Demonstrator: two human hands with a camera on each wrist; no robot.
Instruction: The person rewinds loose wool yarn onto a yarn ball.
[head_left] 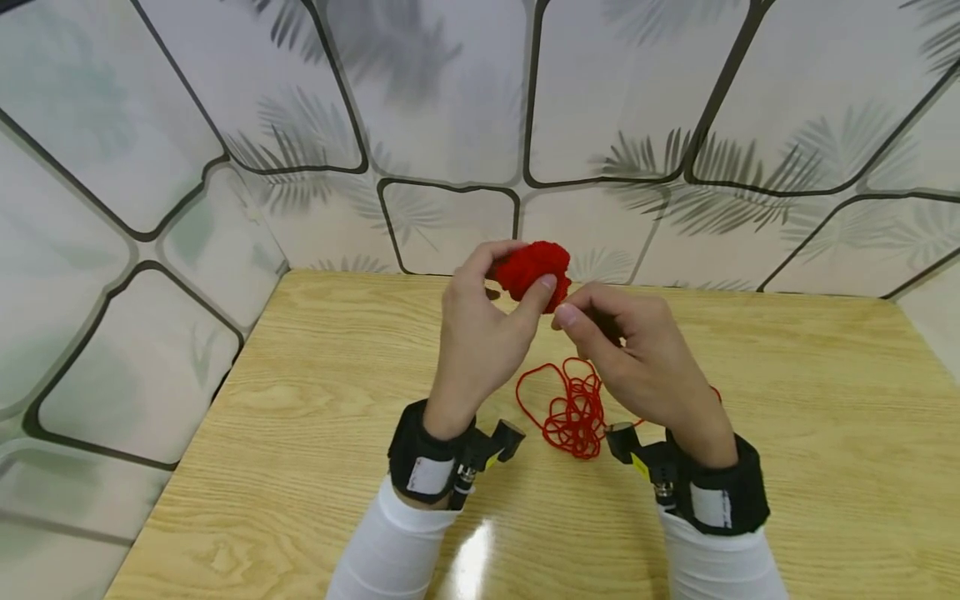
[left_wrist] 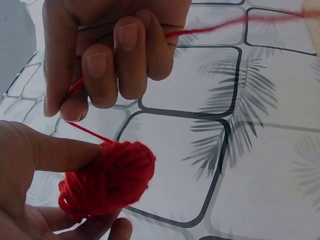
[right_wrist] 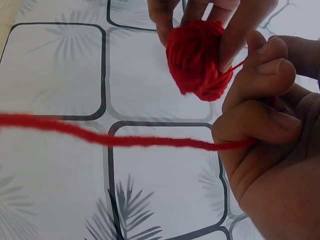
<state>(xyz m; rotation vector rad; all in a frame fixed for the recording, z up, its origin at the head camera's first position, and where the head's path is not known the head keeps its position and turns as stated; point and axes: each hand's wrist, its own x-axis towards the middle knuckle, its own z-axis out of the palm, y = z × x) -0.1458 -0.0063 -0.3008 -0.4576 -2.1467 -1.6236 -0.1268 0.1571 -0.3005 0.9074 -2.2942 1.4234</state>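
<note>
A ball of red yarn [head_left: 534,271] is held in my left hand [head_left: 487,325], thumb on the near side and fingers behind it. Just to its right, my right hand [head_left: 637,350] pinches the yarn strand [left_wrist: 90,131] between thumb and forefinger, a short way from the ball. In the right wrist view the strand [right_wrist: 160,142] also runs under the curled lower fingers and out to the left. A loose tangle of red yarn [head_left: 577,412] lies on the table below and between both hands.
The wooden table [head_left: 300,400] reaches back to a wall [head_left: 450,108] with a stone-and-leaf pattern. Each wrist wears a black strap [head_left: 720,492] with a small camera, close above the loose yarn.
</note>
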